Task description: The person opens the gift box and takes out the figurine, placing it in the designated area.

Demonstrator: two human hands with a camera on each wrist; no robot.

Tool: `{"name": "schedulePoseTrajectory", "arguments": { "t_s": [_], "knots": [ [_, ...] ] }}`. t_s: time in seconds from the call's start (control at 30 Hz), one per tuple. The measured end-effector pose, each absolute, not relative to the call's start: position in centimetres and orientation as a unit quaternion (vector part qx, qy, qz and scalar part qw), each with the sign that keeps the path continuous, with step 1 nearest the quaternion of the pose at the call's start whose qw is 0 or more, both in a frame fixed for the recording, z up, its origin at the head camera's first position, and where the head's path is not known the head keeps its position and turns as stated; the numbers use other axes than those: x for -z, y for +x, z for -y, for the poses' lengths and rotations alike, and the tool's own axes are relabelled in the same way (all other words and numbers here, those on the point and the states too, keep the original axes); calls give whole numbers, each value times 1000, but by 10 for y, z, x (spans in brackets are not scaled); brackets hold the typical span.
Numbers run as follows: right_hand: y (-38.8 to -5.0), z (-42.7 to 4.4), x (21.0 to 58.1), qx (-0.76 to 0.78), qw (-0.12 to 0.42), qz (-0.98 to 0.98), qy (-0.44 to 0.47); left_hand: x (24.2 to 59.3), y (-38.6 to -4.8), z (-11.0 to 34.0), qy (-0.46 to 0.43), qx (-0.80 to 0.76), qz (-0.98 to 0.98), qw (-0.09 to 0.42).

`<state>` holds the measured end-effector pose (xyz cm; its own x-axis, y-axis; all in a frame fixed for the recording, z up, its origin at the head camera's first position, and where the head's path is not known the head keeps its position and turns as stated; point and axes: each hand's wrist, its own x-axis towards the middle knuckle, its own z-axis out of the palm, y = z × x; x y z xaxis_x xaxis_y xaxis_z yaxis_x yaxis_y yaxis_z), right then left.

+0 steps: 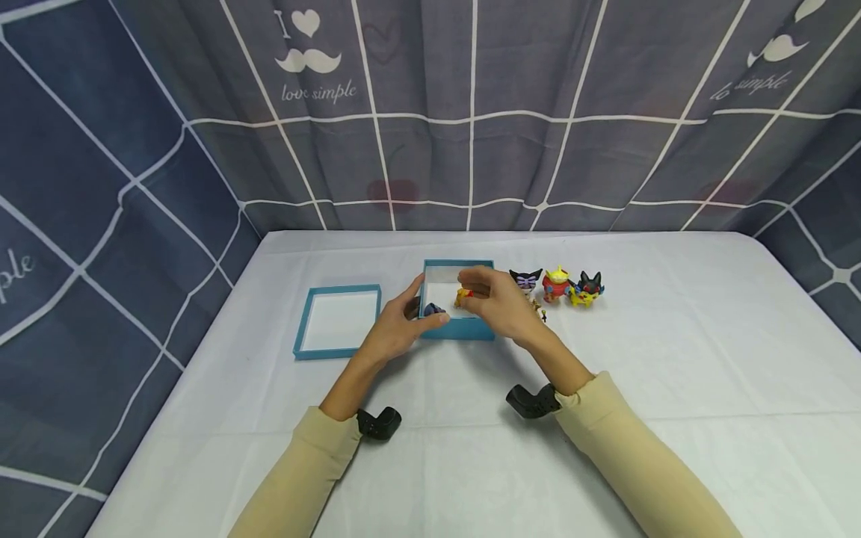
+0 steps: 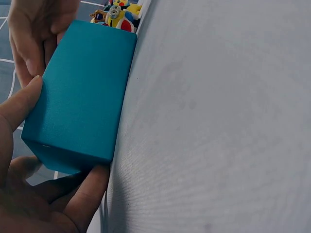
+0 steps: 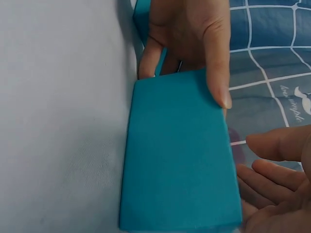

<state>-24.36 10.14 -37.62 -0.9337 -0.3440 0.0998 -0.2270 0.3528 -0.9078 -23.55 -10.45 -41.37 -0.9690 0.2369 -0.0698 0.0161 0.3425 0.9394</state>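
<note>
The teal box (image 1: 460, 329), white inside, stands on the table. My left hand (image 1: 395, 327) grips its left side, thumb at the rim and fingers round the outside, as the left wrist view shows against the box (image 2: 82, 92). Inside lie a small blue figure (image 1: 433, 308) near the left thumb and an orange-yellow figure with red (image 1: 463, 297). Over the box's right part is my right hand (image 1: 501, 302), close to the orange-yellow figure. In the right wrist view, the right hand (image 3: 282, 194) has thumb and fingers apart with nothing visible between them.
A shallow teal tray or lid (image 1: 329, 353) lies left of the box. Right of it stand a black figure (image 1: 526, 279), a red-and-yellow one (image 1: 556, 286) and a black-and-yellow one (image 1: 587, 290), with smaller ones partly behind the right hand. A grey curtain (image 1: 430, 164) hangs behind.
</note>
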Motion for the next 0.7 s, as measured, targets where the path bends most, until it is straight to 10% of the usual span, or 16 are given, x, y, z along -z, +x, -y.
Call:
{"name": "schedulePoseTrajectory", "arguments": {
  "t_s": [0.7],
  "knots": [
    [-261,-76,374,513,135,-835,-145,416,-235,108,97,-578,-803,108]
  ]
}}
